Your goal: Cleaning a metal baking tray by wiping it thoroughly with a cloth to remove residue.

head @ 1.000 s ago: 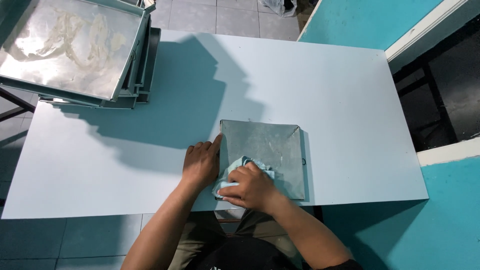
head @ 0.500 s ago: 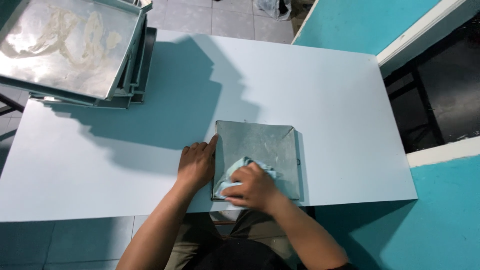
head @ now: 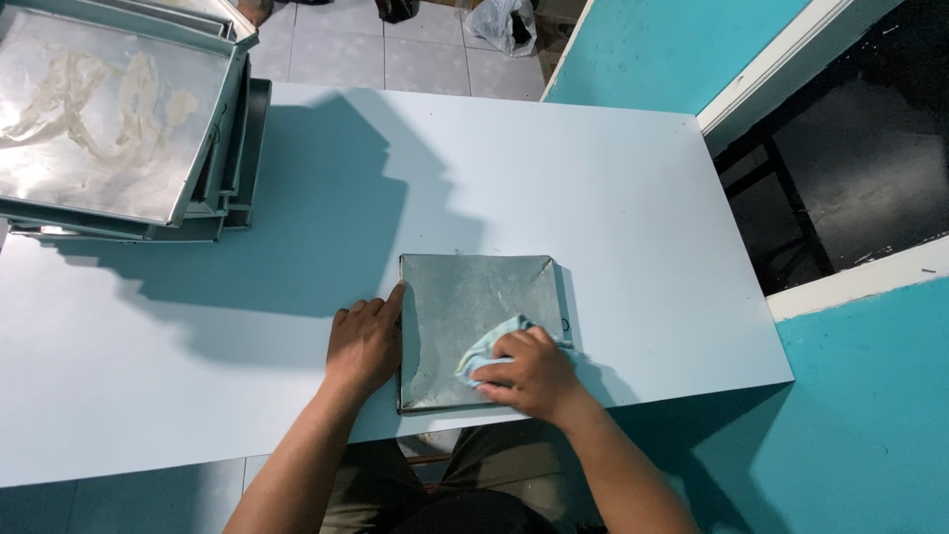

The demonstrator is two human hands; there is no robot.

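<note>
A square metal baking tray (head: pixel 465 297) lies on the pale table (head: pixel 554 188) near its front edge. My left hand (head: pixel 364 341) rests flat on the table against the tray's left rim, fingers together on the edge. My right hand (head: pixel 524 371) presses a crumpled light-blue cloth (head: pixel 489 346) onto the tray's inner floor at the near right corner. Smears show on the tray's grey surface.
A stack of larger metal trays (head: pixel 109 129), the top one streaked with pale residue, stands at the table's far left corner. A turquoise wall (head: pixel 870 415) and a dark opening lie to the right. White floor tiles and a plastic bag (head: pixel 499 22) show beyond the table.
My right hand with the cloth has shifted slightly along the tray's near side. My left hand stays on the left rim. The camera view has tilted a little.
</note>
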